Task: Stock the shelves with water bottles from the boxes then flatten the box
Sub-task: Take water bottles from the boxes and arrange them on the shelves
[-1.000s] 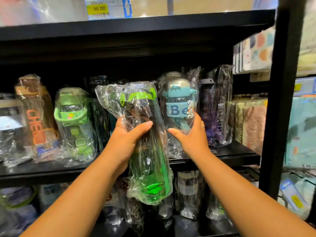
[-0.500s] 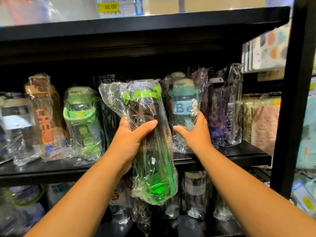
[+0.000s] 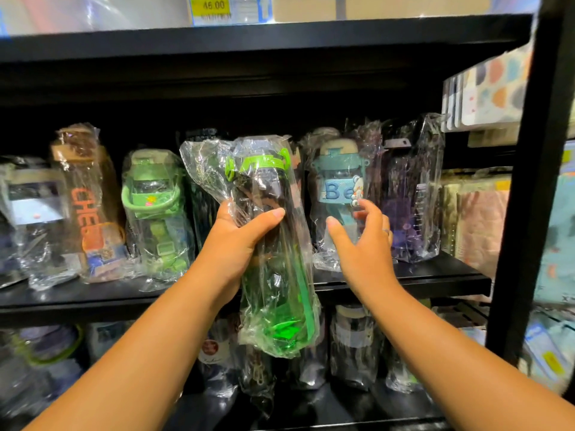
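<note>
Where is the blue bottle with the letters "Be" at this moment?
In the head view, the blue bottle stands right of centre on the middle shelf, between the green-lidded bottle in the left hand and a purple bottle, behind the right hand.

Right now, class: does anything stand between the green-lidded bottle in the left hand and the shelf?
Partly. The green-lidded bottle hangs before a crowded shelf: a dark wrapped bottle behind-left, the blue bottle right, beside the open right hand.

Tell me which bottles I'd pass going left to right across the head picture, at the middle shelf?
Brown bottle with orange letters → light green bottle with a handle → green-lidded bottle gripped by the left hand → teal bottle marked Be → purple bottle.
</note>
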Demonstrator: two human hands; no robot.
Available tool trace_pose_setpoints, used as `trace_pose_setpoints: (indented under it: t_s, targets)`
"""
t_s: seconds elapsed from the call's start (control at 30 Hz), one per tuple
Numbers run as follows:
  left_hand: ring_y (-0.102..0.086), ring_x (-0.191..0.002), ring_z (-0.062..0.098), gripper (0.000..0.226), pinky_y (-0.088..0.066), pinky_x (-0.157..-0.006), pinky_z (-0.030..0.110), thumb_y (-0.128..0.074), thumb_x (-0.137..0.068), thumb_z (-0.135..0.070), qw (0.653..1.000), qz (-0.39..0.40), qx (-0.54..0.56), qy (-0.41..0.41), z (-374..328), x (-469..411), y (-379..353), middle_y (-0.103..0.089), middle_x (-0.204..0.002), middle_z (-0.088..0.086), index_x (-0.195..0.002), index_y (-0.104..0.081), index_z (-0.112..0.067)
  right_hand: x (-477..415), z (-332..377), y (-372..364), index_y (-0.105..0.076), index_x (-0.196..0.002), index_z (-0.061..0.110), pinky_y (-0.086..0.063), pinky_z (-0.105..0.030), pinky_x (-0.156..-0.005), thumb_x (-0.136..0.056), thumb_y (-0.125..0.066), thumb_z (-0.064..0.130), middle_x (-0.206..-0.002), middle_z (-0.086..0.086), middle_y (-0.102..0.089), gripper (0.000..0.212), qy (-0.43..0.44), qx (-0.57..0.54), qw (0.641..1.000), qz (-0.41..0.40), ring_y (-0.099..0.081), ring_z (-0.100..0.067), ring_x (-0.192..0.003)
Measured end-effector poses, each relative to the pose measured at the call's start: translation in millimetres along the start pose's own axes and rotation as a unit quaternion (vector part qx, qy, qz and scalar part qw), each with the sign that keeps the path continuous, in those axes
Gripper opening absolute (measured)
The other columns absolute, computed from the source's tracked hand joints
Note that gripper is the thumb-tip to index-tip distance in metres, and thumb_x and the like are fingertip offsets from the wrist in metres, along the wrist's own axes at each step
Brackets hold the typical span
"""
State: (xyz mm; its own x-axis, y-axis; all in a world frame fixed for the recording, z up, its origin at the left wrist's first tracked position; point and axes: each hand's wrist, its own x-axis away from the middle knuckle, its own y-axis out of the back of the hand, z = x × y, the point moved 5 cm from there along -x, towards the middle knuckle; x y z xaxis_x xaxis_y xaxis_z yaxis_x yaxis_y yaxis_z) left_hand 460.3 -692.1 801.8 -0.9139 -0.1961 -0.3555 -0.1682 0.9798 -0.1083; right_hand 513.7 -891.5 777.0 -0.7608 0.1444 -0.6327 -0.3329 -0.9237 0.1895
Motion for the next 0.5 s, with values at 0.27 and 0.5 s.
trace_pose_setpoints:
  t_s: [0.27, 0.5]
  targets:
    - [-0.071, -0.107, 0.024, 0.088, -0.058, -0.089, 0.046, -0.087, -0.063, -0.035, 0.996, 0.031, -0.006, -0.084, -32, -7, -14, -0.07, -0.122, 0.007, -0.139, -0.045, -0.021, 43, 29, -35, -0.017, -0.138, 0.049, -0.036, 0.005, -0.077, -0.074, -0.075, 0.043, -0.106, 0.058, -0.035, 0.086, -0.01, -0.172, 0.946, 0.276, -0.039, 0.039, -0.098]
    - [-0.07, -0.1, 0.007, 0.056, -0.055, -0.083, 0.022, -0.075, -0.086, -0.011, 0.988, 0.048, -0.048, -0.139, -42, -9, -20, -0.072, -0.112, -0.006, -0.135, -0.049, -0.015, 21, 33, -36, -0.029, -0.148, 0.028, -0.039, -0.018, -0.105, -0.059, -0.09, 0.04, -0.134, 0.024, -0.047, 0.108, 0.017, -0.125, 0.972, 0.2, -0.048, 0.011, -0.121]
